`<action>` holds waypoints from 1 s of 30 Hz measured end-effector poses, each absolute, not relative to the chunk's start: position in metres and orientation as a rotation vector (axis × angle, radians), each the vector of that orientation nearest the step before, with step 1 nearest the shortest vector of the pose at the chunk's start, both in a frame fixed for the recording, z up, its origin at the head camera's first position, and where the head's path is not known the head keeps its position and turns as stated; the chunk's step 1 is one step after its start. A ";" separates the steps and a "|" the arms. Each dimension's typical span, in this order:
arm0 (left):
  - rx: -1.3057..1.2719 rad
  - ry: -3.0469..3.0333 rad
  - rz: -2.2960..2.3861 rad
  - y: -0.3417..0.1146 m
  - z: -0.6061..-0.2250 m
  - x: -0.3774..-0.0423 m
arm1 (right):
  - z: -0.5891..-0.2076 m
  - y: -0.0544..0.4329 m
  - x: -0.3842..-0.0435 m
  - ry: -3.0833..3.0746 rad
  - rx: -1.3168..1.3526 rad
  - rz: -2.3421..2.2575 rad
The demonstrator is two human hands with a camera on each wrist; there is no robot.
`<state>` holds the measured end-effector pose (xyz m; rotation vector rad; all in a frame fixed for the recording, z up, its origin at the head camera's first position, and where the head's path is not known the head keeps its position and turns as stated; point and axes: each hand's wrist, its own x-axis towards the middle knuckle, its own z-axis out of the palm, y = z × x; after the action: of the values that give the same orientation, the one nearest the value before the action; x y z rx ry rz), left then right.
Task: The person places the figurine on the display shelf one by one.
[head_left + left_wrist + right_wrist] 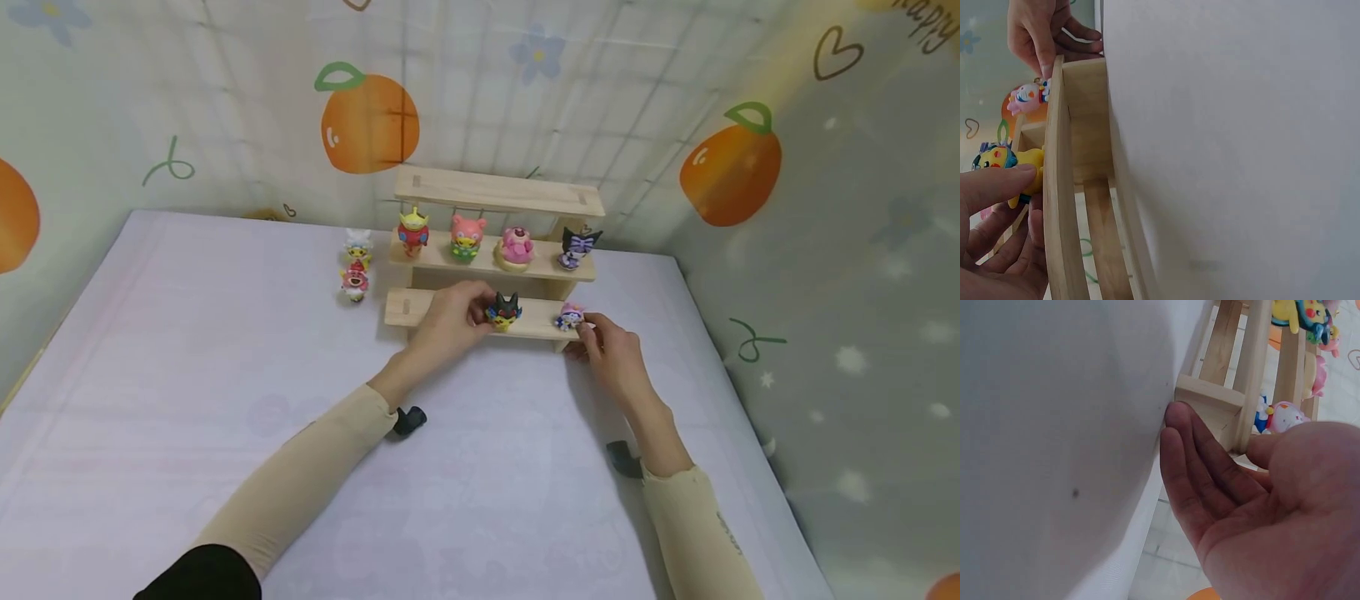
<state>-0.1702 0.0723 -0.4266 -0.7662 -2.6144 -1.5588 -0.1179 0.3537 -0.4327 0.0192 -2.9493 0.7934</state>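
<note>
My left hand (452,317) pinches a small yellow figurine with a black-eared hood (504,313) between thumb and fingers. The figurine stands upright at the lower tier of a wooden display shelf (536,321); in the left wrist view its yellow body (1034,164) is right at the board's edge. At the lower tier's right end, my right hand (617,354) holds the shelf, with thumb at the board end and fingers alongside the leg (1210,412). Close to that thumb sits a pink-and-white figurine (570,317).
Several figurines line the middle tier, including a red-and-blue one (413,233) and a dark-hooded one (577,248). Left of the shelf, a white-topped figurine (358,243) and a red one (355,282) are on the white-covered table (225,350). A printed curtain (480,108) hangs behind.
</note>
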 end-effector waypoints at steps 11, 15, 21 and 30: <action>-0.793 -2.613 -1.588 0.089 -0.424 -0.172 | -0.432 0.352 -0.119 -2.950 0.017 0.797; -0.805 -2.624 -1.584 0.093 -0.425 -0.174 | -0.430 0.352 -0.118 -2.958 0.004 0.798; -0.795 -2.626 -1.586 0.095 -0.426 -0.174 | -0.429 0.352 -0.117 -2.966 0.011 0.807; -0.809 -2.643 -1.584 0.092 -0.424 -0.174 | -0.428 0.351 -0.118 -2.960 0.013 0.807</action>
<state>-0.1741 0.0920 -0.4235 -0.8094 -2.6431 -1.5844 -0.1185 0.3508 -0.4283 0.0132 -2.9602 0.8072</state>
